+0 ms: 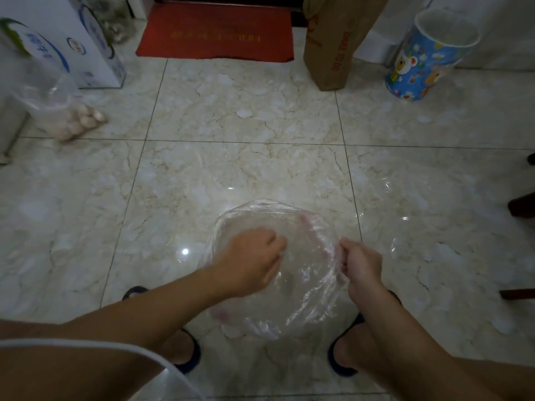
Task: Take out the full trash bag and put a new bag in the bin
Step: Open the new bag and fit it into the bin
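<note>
The clear bag (278,273), low centre, looks light, limp and slippery; best held at its rim. Right hand (362,267) pinches the rim; left hand (254,259) reaches inside, fingers loosely curled.

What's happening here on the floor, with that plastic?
A person is standing on a tiled floor and opening up a clear plastic bag, held out in front of them. The right hand pinches the bag's rim, while the left hand reaches into its mouth to spread it. The blue cartoon-printed bin stands apart by the wall, beside a brown paper bag, so the bag in the hands is not yet on it.
</note>
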A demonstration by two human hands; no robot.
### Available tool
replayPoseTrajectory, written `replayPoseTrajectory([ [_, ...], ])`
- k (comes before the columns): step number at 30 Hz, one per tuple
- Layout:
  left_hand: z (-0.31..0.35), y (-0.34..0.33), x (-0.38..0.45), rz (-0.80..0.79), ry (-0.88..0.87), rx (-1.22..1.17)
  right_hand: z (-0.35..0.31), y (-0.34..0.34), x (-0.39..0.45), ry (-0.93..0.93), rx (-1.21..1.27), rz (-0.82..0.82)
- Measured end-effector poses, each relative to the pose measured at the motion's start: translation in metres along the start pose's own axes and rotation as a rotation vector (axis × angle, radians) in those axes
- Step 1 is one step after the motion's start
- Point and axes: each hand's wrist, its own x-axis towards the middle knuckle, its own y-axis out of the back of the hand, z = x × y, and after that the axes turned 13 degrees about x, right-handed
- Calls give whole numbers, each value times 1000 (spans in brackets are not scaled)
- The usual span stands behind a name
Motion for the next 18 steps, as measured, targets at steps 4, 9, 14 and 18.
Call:
replayPoseTrajectory([
  [4,16,-19,-8,-722,124,88,2,-5,6,-115,-22,-4],
  [9,15,-54,6,-970,235,16,-3,-4,-1,105,-226,33],
  [14,21,-99,24,-1094,279,-41,-17,-11,-13,370,-243,-43],
  [18,23,-125,29,-1170,347,-47,-15,-18,-17,483,-327,-155],
])
